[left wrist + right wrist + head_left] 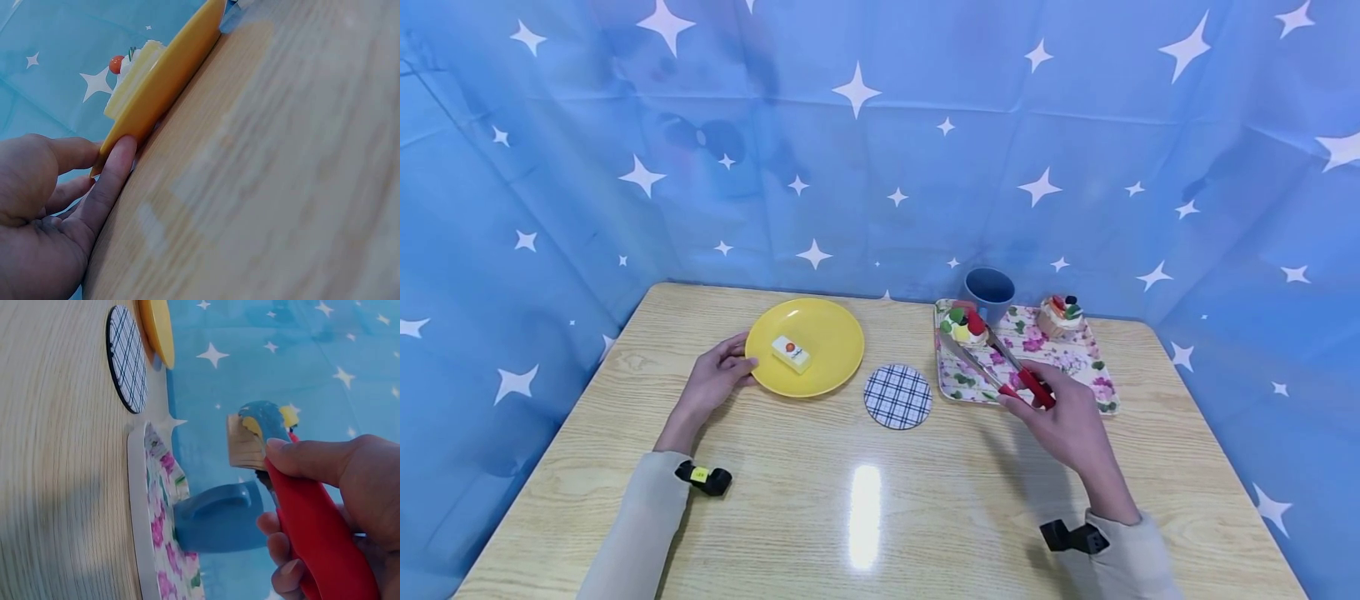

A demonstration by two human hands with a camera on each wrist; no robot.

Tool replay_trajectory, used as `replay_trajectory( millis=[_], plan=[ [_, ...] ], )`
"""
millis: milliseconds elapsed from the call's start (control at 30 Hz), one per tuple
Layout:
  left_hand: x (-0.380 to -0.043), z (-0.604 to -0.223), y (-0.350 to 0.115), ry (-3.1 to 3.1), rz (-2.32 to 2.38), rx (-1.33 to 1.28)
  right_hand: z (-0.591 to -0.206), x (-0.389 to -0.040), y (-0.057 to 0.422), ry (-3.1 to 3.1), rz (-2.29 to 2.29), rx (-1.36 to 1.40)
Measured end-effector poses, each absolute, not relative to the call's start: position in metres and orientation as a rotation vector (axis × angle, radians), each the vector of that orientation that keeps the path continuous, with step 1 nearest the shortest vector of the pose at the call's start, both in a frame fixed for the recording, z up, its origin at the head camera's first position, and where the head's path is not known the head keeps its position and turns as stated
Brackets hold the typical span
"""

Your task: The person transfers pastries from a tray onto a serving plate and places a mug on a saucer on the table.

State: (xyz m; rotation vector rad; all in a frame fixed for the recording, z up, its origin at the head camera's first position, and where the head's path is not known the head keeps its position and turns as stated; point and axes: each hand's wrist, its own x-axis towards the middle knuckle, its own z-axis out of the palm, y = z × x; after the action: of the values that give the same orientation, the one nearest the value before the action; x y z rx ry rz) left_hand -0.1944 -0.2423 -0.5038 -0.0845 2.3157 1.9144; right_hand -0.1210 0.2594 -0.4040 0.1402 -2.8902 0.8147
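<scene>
At the left, my left hand holds the rim of a yellow plate, thumb above and fingers beneath in the head view. A small cake slice with an orange-red topping sits on this plate. My right hand grips tongs by their red handles. Between the metal tips is a fruit-topped cupcake, raised above the flowered tray. In the right wrist view, the cupcake hangs clear of the tray, partly covered by the tongs.
A blue mug stands at the tray's back edge, close behind the tongs. Another cupcake is at the tray's back right. Between plate and tray lies a round checked coaster. A star-patterned blue curtain borders the table's far side.
</scene>
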Motion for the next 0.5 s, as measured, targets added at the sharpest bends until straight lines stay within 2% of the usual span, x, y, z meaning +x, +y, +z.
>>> replay_trajectory(
  millis=[500],
  plan=[
    [-0.195, -0.504, -0.242, 2.317, 1.918, -0.085, -0.409, -0.132, 0.244, -2.931, 0.832, 0.163]
  ],
)
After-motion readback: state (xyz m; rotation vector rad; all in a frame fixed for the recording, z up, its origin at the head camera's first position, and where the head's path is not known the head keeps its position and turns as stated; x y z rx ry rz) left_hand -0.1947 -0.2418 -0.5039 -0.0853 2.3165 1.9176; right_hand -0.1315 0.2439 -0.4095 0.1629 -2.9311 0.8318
